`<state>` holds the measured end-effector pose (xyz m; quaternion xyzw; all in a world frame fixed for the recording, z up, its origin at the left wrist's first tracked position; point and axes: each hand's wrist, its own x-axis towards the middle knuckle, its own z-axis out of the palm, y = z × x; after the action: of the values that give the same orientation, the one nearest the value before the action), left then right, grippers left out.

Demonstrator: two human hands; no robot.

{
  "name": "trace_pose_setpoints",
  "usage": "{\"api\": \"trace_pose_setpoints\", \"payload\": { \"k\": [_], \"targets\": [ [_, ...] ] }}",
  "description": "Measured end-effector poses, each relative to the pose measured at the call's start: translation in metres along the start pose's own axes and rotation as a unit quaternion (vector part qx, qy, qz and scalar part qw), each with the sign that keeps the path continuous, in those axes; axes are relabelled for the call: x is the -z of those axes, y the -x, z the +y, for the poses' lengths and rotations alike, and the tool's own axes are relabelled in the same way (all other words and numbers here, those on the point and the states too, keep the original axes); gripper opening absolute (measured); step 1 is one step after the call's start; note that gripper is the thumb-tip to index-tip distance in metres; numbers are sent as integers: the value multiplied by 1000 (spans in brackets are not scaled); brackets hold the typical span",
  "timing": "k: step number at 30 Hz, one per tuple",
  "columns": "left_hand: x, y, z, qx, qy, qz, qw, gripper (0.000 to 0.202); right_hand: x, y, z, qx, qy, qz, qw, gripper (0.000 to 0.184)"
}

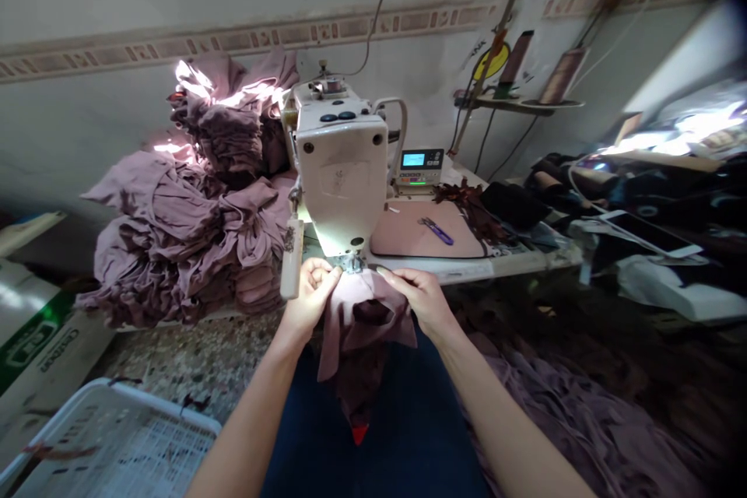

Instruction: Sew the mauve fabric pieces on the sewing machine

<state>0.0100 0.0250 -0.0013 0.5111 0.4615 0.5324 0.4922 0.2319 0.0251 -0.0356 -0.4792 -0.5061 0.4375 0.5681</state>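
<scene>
A mauve piece of fabric (362,311) lies under the presser foot (353,261) of a white sewing machine (341,179) and hangs down over my lap. My left hand (315,288) pinches its edge just left of the foot. On the other side, my right hand (417,292) grips the edge between thumb and fingers. Below the mauve part hangs a darker section of cloth, with a small red patch (360,433) at its lowest tip. The needle itself is too small to make out.
Mauve garment pieces (169,241) are heaped left of the machine. Purple-handled thread snips (436,231) rest on a pinkish mat (402,237) near a control panel (420,163). A white basket (134,412) stands at lower left. More mauve fabric (572,405) lies at lower right.
</scene>
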Motion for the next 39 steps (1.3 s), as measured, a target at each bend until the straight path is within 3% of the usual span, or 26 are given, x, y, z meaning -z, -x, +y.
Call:
{"api": "trace_pose_setpoints", "payload": {
  "k": [3,8,10,12,15,17,20,23,26,28,30,32,33,35,37,39],
  "targets": [
    [19,8,-10,-2,-48,29,998,42,-2,8,11,-4,6,9,1000,43],
    [57,23,-18,-4,-142,76,987,41,-19,47,35,11,-5,133,991,51],
    [64,27,-13,6,-130,70,989,41,-34,65,46,-31,-57,103,993,58],
    [63,27,-6,15,-113,63,992,42,-53,79,53,-100,-139,25,985,62],
    [55,26,0,21,-107,58,992,45,-78,89,51,-179,-265,-90,943,75],
    [49,28,-2,32,-106,49,993,48,-85,91,44,-201,-298,-114,926,66],
    [44,38,-14,41,-93,28,994,50,-74,90,30,-210,-289,-84,930,53],
    [42,58,-32,23,-88,6,996,47,-37,83,17,-214,-247,-51,944,56],
    [41,77,-45,12,-117,-121,986,42,6,73,2,-187,-145,-62,970,50],
    [40,83,-47,-1,-134,-198,971,38,25,70,-11,-127,-32,-114,985,40],
    [36,85,-44,-14,-135,-190,972,33,31,71,-25,-63,87,-193,975,27],
    [28,84,-39,-5,-126,-173,977,25,27,76,-39,-17,162,-282,946,19],
    [24,84,-37,12,-121,-197,973,26,23,78,-45,1,177,-323,930,20],
    [14,85,-36,57,-107,-303,945,33,17,82,-53,31,182,-389,902,21],
    [9,89,-37,101,-80,-384,914,35,16,82,-56,47,174,-422,888,17],
    [11,93,-41,137,-58,-388,910,43,20,80,-54,38,169,-421,890,16]
  ]
}}
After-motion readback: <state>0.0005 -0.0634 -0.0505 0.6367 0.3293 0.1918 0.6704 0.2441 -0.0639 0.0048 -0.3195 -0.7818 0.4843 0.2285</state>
